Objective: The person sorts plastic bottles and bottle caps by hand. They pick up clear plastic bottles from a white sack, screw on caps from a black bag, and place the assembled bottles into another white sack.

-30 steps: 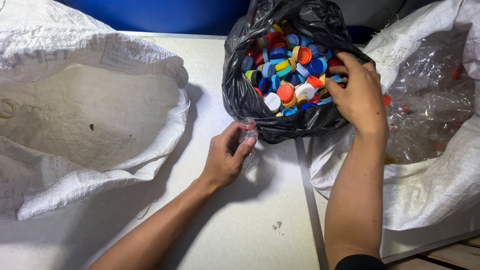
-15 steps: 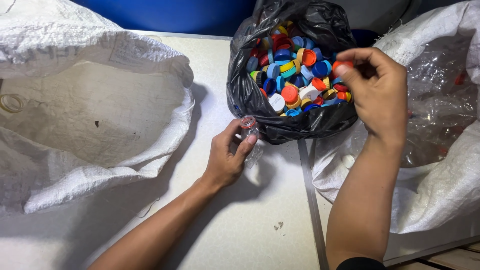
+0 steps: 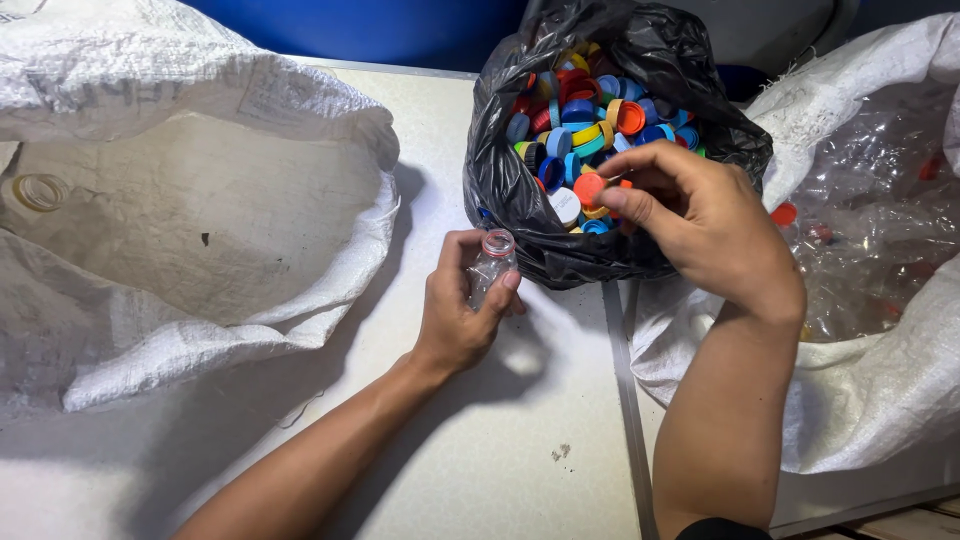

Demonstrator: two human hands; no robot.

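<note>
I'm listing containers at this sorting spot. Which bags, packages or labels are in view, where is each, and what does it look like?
Black plastic bag: top centre, open, full of coloured bottle caps.
White woven sack: on the left, mouth open, with faint grey print on its folded rim.
White woven sack: on the right, holding clear plastic bottles.
Clear bottle: in the left hand, uncapped, no label seen.
No signs or screens.

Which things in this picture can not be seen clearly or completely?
- Bottle, head view: body mostly hidden by the left hand.
- Red cap: partly covered by the right hand fingers.
- Right sack: cut off by the frame edge; contents blurred behind clear plastic.
- Left sack: cut off at the left edge.
</note>
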